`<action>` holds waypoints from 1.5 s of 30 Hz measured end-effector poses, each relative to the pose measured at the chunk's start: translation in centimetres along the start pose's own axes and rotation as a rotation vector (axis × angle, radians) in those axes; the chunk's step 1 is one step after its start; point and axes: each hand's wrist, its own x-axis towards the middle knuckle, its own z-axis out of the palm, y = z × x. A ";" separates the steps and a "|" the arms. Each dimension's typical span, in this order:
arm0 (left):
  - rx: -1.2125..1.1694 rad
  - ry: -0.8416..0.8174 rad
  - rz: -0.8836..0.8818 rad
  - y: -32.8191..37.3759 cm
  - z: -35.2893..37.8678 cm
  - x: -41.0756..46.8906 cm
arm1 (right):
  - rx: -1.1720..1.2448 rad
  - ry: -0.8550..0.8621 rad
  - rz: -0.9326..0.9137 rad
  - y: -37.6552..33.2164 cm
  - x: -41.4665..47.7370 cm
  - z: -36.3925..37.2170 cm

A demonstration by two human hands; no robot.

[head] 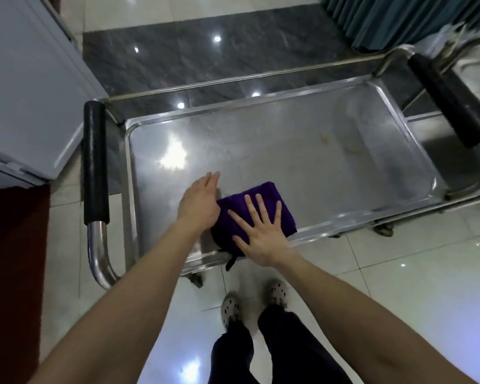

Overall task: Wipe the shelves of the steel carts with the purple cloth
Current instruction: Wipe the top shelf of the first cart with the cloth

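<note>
Right hand (258,234) flat on purple cloth (272,209), fingers spread; left hand (201,200), fingers straight, at cloth's left edge; shelf (261,139) stain (324,137) beyond cloth, rightward.

Your right hand (257,234) lies palm down on the purple cloth (266,189), fingers straight and spread; your left hand (198,200) sits against the cloth's left edge, fingers straight and held together; both bare forearms reach forward and converge on the cloth.
</note>
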 end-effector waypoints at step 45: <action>0.302 -0.206 -0.304 12.6 2.6 10.6 | 0.042 0.094 -0.011 23.4 26.4 -11.4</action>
